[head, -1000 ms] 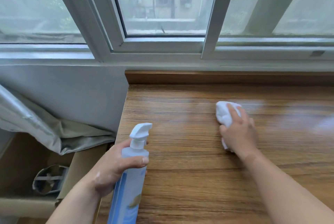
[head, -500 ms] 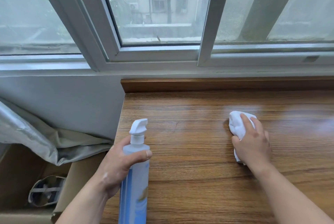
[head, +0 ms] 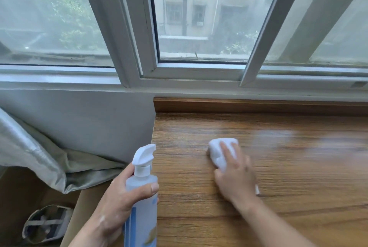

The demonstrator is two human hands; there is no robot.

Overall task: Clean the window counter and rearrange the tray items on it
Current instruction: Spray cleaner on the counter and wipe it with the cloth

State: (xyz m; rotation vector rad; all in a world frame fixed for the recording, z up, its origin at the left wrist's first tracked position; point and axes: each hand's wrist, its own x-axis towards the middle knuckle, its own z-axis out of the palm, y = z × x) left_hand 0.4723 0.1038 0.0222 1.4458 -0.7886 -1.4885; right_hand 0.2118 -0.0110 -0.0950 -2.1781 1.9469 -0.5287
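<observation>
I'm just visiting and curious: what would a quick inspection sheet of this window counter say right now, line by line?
Surface: wooden counter under the window, with a pale hazy streak toward the right.
Job's things: white cloth pressed on the counter; spray bottle upright at the counter's left edge. No tray in view.
Clutter: nothing seen on the counter.
Hands: left hand wrapped around the bottle; right hand flat on the cloth, blurred.
Cables: nothing seen.
Surroundings: window frame behind; grey fabric and a cardboard box lower left; a small object inside the box, too unclear to name.
</observation>
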